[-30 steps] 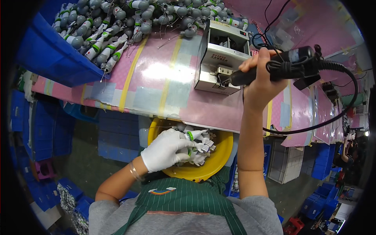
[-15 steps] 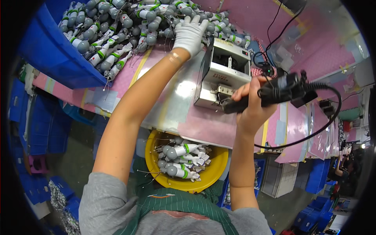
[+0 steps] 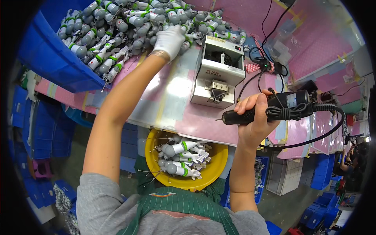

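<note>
in the head view, the white-gloved left hand (image 3: 170, 42) is resting among the gray-headed white figures (image 3: 137, 20) heaped across the upper left of the frame; its fingertips are being lost among them, so whether it is closing on one i cannot tell. the bare right hand (image 3: 256, 117), right of center, is wrapping firmly around a black corded tool (image 3: 284, 98), whose thin tip is pointing left, just below a pale boxy machine (image 3: 213, 76) that is standing on the pink-covered table (image 3: 207, 124) at upper center. more figures (image 3: 178, 149) are lying in a yellow basin (image 3: 219, 160) at lower center. a blue bin (image 3: 51, 55) is leaning in at upper left, beside the heap.
</note>
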`<action>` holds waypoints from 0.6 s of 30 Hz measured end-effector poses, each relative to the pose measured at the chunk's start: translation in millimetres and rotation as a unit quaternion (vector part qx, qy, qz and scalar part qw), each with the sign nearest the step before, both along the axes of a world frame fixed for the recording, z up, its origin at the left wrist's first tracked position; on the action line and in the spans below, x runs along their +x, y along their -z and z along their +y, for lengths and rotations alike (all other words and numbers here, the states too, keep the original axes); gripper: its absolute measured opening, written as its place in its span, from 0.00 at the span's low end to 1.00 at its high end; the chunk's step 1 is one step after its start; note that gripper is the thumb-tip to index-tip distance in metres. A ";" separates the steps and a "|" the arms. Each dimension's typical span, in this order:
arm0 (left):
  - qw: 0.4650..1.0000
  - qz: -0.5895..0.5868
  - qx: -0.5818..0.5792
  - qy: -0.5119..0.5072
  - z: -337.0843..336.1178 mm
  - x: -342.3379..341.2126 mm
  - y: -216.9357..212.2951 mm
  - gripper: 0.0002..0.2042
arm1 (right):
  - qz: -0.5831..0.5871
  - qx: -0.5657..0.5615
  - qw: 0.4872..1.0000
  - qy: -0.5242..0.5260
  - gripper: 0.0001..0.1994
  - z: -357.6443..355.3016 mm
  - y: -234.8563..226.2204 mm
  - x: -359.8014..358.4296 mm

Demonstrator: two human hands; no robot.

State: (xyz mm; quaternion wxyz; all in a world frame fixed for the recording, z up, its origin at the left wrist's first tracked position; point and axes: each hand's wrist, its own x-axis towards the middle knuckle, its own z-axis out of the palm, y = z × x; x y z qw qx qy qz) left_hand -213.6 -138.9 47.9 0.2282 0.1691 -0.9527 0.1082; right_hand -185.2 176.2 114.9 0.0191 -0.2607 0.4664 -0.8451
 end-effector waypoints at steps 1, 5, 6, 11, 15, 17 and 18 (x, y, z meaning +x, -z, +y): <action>1.000 0.004 -0.008 0.008 7.8 15.8 -2.9 0.06 | 0.003 -0.003 1.000 -0.004 0.11 2.5 0.7 1.2; 0.994 0.018 0.078 0.080 14.8 83.7 13.9 0.03 | -0.003 -0.002 1.000 -0.009 0.10 5.2 6.3 4.0; 0.986 0.043 0.131 0.096 18.4 98.8 18.0 0.02 | -0.010 0.001 1.000 -0.007 0.10 5.1 7.9 4.1; 0.979 0.049 0.145 0.132 31.7 173.9 25.4 0.01 | -0.019 0.011 1.000 -0.005 0.10 4.4 10.0 6.0; 0.980 0.097 0.144 0.092 38.8 195.4 15.6 0.06 | -0.015 0.010 1.000 -0.012 0.10 -0.8 10.2 8.3; 0.973 0.136 0.156 0.101 59.6 187.0 6.5 0.09 | -0.014 0.014 1.000 -0.009 0.10 -3.9 9.6 10.6; 0.970 0.112 0.164 0.143 69.9 180.9 2.5 0.14 | -0.014 0.017 1.000 -0.008 0.10 -5.0 9.5 11.6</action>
